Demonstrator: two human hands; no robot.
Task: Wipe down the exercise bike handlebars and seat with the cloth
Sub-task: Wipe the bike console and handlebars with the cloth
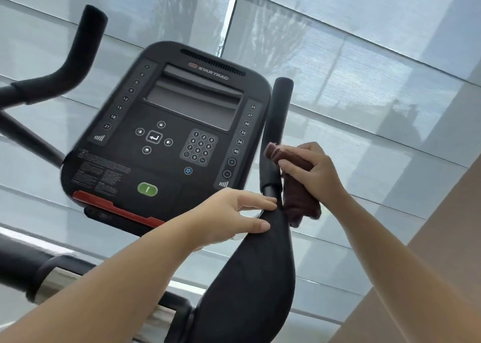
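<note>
Window blinds (364,56) filled the background, with a beige wall (442,251) at the right edge. We logged the bike's console (166,123) at centre, its screen dark.

The left handlebar (78,56) stood upper left, untouched. The right handlebar (279,113) rose just beside the console, and a black elbow pad (255,277) sat below it. We saw no seat in view.

The right grip (315,170) was curled tight round the brown cloth (299,199). The cloth was bunched and pressed against the outer side of the right handlebar, low on its foam sleeve. Its loose tail hung down beside the pad's narrow top. We judged it was bunched to give a thick wiping face and held sideways to wrap the bar.

The left grip (229,212) held nothing. Its fingers were nearly straight, tips lying on the pad's narrow end, with the thumb against the near face. We judged it was there to steady the bar while the other side rubbed.

We judged the step as wiping the right handlebar, mid-task. The left handlebar and seat were likely still to do. One risk was the cloth's tail snagging at the joint above the pad.
</note>
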